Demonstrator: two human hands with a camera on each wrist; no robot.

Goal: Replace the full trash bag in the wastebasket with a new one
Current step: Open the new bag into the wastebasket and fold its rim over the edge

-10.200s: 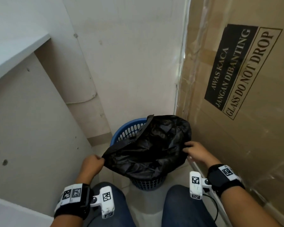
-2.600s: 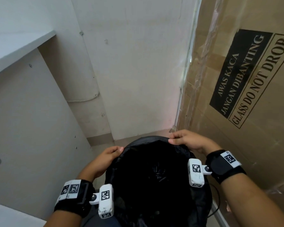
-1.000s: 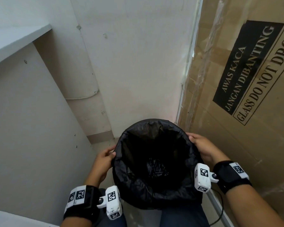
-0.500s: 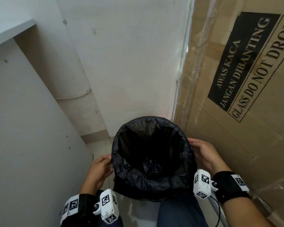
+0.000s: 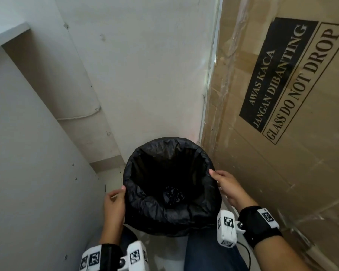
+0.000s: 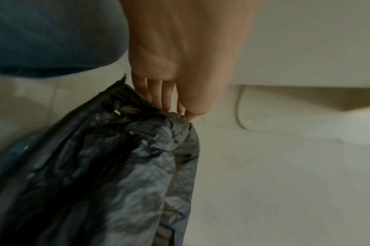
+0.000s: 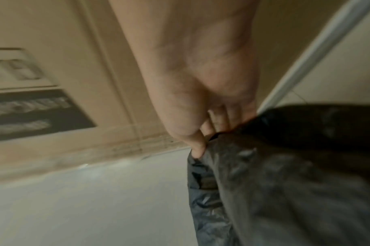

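A black trash bag lines the wastebasket, its mouth wide open and its edge folded down over the rim. The basket itself is hidden under the plastic. My left hand holds the folded edge on the left side. In the left wrist view the left hand has its fingertips on the crumpled bag. My right hand pinches the bag at the right side of the rim, thumb on top. The right wrist view shows the right hand curled on the bag.
A tall cardboard box marked "GLASS DO NOT DROP" stands close on the right. A white wall is behind the basket and a white panel on the left. My knees in jeans are just in front, on the pale tile floor.
The bag went from lying bunched on the blue basket to spread open and folded over the rim. Both hands slid from the far rim to its sides; little has changed in the last half second.
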